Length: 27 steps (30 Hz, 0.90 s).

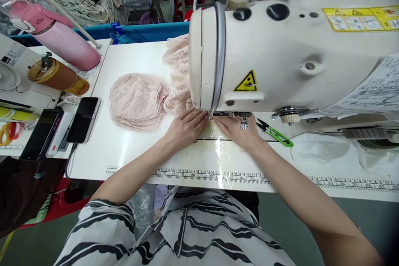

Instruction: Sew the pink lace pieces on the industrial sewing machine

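A pink lace garment [140, 99] lies on the white sewing table [124, 153], trailing under the head of a cream sewing machine [280, 54]. My left hand [185, 126] rests flat beside the needle area, fingers stretched out and touching the lace edge. My right hand [238, 131] lies close to the presser foot, fingers together and pointing left at the fabric; the machine head hides the fingertips. A ring shows on the right hand.
Green thread snips [276, 134] lie right of my right hand. Left of the table sit a black phone [83, 118], a control box [42, 133], a pink bottle [62, 37] and an amber bottle [57, 75]. A ruler strip [218, 174] runs along the front edge.
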Tool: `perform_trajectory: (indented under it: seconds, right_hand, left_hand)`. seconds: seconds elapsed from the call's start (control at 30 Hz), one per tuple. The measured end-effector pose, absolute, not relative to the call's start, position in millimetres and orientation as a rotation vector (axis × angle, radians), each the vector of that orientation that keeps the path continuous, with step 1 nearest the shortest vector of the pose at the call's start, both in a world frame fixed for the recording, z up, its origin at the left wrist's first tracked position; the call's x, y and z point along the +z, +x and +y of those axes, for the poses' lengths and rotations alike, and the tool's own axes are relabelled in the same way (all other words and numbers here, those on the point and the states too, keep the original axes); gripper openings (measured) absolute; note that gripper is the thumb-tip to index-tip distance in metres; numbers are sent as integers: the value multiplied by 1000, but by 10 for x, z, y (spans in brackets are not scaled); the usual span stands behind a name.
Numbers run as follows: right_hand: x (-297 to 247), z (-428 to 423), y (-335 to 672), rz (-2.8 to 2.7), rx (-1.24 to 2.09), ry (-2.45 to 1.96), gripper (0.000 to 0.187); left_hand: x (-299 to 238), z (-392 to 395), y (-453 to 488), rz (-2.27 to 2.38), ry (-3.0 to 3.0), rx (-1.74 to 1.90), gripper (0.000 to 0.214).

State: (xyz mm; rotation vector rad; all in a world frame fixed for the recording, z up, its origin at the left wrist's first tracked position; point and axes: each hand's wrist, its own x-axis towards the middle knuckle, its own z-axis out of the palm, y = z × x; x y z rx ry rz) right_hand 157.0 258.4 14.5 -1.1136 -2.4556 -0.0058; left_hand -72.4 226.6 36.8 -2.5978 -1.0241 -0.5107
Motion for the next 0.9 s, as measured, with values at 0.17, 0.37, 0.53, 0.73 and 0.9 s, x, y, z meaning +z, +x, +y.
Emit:
perform_trajectory:
  seconds: [0.17, 0.37, 0.53, 0.73, 0.9]
  right_hand:
    - [341, 2461, 1532, -2502, -230, -1038, 29]
    - [304, 2443, 1494, -2437, -170, -1053, 29]
    - [244, 2453, 1494, -2462, -105, -1095, 31]
    - [229, 2446, 1491, -2484, -111, -1123, 33]
    - [209, 2437, 1489, -2493, -71, -1153, 34]
  left_hand:
    - [398, 2276, -737, -1169, -2635, -501, 30]
    - [399, 2273, -756, -1113, -2663, -442, 32]
    - [391, 2274, -758, -1172, -2688, -423, 32]
    - [397, 2275, -755, -1161, -2698, -497, 32]
    - [401, 2276, -748, -1181, -2694, -488, 32]
